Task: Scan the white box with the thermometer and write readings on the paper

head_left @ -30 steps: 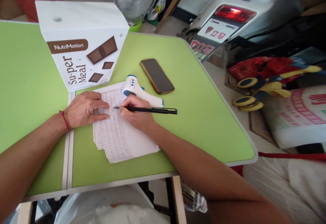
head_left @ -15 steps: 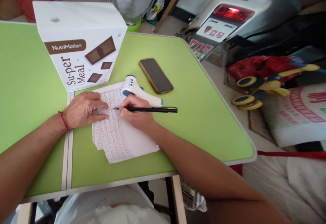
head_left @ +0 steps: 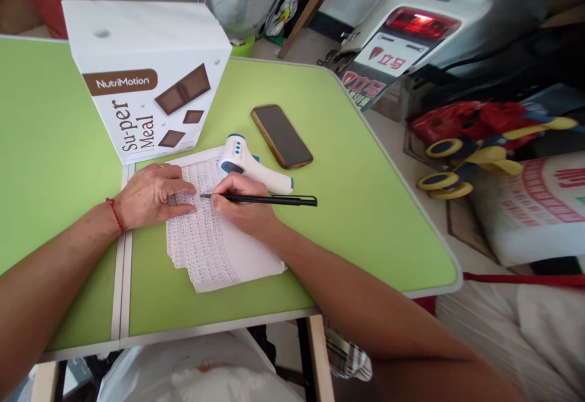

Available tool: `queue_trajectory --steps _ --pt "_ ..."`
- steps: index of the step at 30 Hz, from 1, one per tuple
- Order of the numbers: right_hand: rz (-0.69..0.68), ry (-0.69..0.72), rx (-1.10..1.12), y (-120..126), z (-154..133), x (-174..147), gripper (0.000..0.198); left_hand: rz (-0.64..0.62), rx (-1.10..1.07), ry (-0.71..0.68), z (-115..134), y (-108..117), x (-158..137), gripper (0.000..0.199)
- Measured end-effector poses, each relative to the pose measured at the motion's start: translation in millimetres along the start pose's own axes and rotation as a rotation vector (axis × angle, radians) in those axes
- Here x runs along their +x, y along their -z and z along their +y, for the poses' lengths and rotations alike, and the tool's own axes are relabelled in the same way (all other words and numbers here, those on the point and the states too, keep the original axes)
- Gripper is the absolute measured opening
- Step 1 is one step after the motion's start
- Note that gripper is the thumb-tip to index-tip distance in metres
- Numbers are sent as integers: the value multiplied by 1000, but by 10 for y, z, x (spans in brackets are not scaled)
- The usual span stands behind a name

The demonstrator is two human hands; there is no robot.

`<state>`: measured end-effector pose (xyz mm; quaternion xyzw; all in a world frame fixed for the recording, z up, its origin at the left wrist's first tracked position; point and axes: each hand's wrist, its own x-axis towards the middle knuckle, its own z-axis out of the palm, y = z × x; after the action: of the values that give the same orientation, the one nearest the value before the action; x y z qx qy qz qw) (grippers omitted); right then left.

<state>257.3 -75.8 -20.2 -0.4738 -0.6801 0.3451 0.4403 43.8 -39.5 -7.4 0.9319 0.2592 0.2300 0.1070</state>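
Several sheets of paper (head_left: 237,253) lie in a stack on the green table, their left part covered in rows of small handwriting. My right hand (head_left: 244,207) grips a black pen (head_left: 278,200), its tip at the written rows. Flat on the left edge of the sheets rests my left hand (head_left: 150,198), fingers spread and pointing right, a red string around its wrist. A white and blue infrared thermometer (head_left: 258,167) lies on its side along the top of the paper, just beyond my right hand.
Behind my left hand stands a white NutriMotion box (head_left: 150,42). A phone (head_left: 282,136) lies beyond the thermometer. The green table (head_left: 375,225) has a seam on the left. On the floor are a fan (head_left: 247,0), a scooter (head_left: 411,30) and a printed sack (head_left: 539,207).
The pen tip has shifted very slightly left and the pen tilts a little differently. My left hand stays in place on the paper. The whole view has moved slightly.
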Motion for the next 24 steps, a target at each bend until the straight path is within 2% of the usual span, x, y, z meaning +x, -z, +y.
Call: queue_trajectory --steps 13,24 --pt "-1 -10 -8 -11 -22 -10 10 -23 -3 18 10 0 -3 24" --pt "16 -23 -24 -4 -12 8 10 0 -9 1 -7 -6 -7 29"
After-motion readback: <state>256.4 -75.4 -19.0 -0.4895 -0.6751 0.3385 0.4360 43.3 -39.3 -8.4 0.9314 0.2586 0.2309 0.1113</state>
